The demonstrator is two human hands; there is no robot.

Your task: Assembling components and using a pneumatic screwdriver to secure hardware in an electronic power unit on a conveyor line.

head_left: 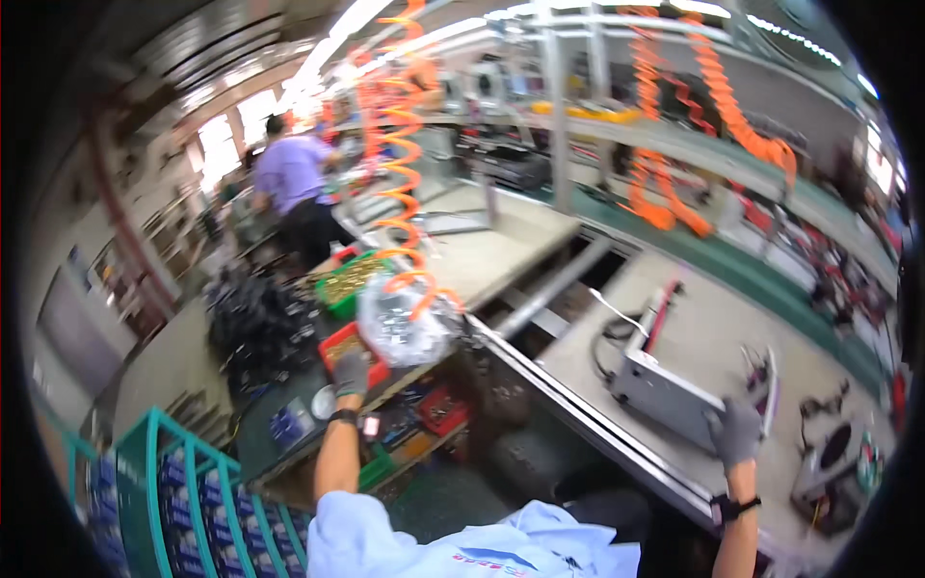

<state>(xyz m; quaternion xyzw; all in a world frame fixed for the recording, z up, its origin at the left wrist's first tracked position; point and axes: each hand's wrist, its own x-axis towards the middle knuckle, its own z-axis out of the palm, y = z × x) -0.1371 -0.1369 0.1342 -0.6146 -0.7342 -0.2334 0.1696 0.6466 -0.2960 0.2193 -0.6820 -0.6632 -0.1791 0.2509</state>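
Note:
My left hand (350, 374), in a grey glove, reaches into a red bin (337, 339) of small parts on the side bench. Its fingers are blurred and partly hidden, so what they hold cannot be made out. Out to the right, my gloved right hand (735, 432) grips the near right corner of a grey metal case (665, 393). This case stands on the workbench, with a red strip (661, 313) and loose cables at its far side. Both wrists wear dark bands.
A green bin (352, 285) of brass-coloured parts, a clear plastic bag (409, 323) and a black cable heap (265, 323) crowd the side bench. An orange coiled hose (400, 178) hangs above. A teal rack (154, 472) stands lower left. A co-worker in purple (292, 173) stands beyond.

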